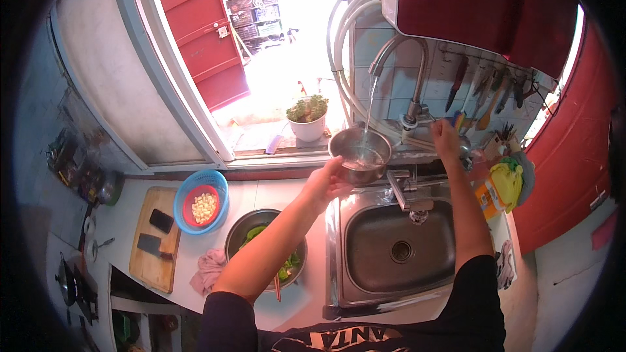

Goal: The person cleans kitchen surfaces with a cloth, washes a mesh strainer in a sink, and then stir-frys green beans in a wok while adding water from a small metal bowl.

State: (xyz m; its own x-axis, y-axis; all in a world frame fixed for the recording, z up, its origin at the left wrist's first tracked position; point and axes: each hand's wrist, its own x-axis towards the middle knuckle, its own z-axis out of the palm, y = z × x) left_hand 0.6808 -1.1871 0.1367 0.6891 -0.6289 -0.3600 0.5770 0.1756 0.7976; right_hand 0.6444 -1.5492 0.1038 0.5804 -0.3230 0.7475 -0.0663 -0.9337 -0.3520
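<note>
My left hand [326, 182] grips the near left side of a round stainless-steel bowl [363, 175], held up above the back edge of the sink [349, 254]. A stream of water [370, 102] falls into it from the tall gooseneck faucet [421, 66], and some water stands inside. At the faucet's base, my right hand [446, 139] is closed around the side lever [430, 116]; the fingers partly hide the lever. A second, lower faucet [406, 195] reaches over the basin.
Left of the sink, a metal bowl [232, 227] holds green leaves and chopsticks [277, 288]. A blue colander [182, 188] contains a red bowl of garlic cloves [204, 208]. A cleaver [149, 243] and phone [161, 221] lie on a cutting board [154, 274]. Knives [457, 83] hang behind.
</note>
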